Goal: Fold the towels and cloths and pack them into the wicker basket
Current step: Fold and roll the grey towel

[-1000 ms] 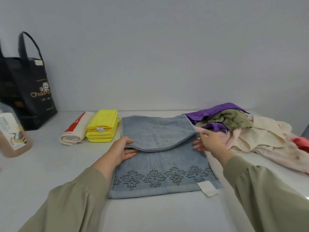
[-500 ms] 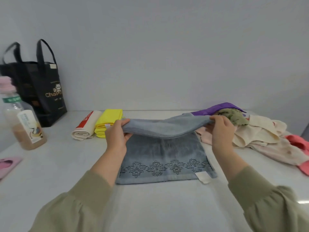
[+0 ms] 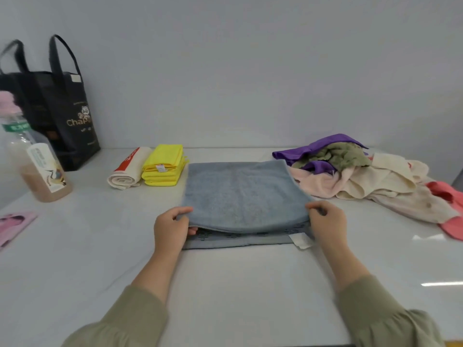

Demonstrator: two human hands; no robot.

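Two hands grip the grey-blue towel (image 3: 240,196), which lies in the middle of the white surface (image 3: 238,284). The left hand (image 3: 172,226) pinches the near left corner of the top layer, thumb on top and fingers curled under the edge. The right hand (image 3: 328,221) pinches the near right corner in the same way.

Half a second ago this layer was held up in the air over the middle of the towel, and the whole patterned band below it lay bare. Now the layer has come down and toward the person. It covers nearly all of the lower layer, and its edge sags just above it. Only a thin strip of the pattern and the hem show beneath, with the white label (image 3: 302,240) sticking out by the right hand.

The rest of the surface is unchanged. The folded yellow cloths (image 3: 164,169) sit just left of the towel's far corner, touching the rolled white cloth (image 3: 127,171) with its red stripe. The heap of unfolded cloths (image 3: 363,181) lies on the right, against the towel's far right edge. A black bag (image 3: 62,116) and a bottle (image 3: 40,169) stand at the far left.
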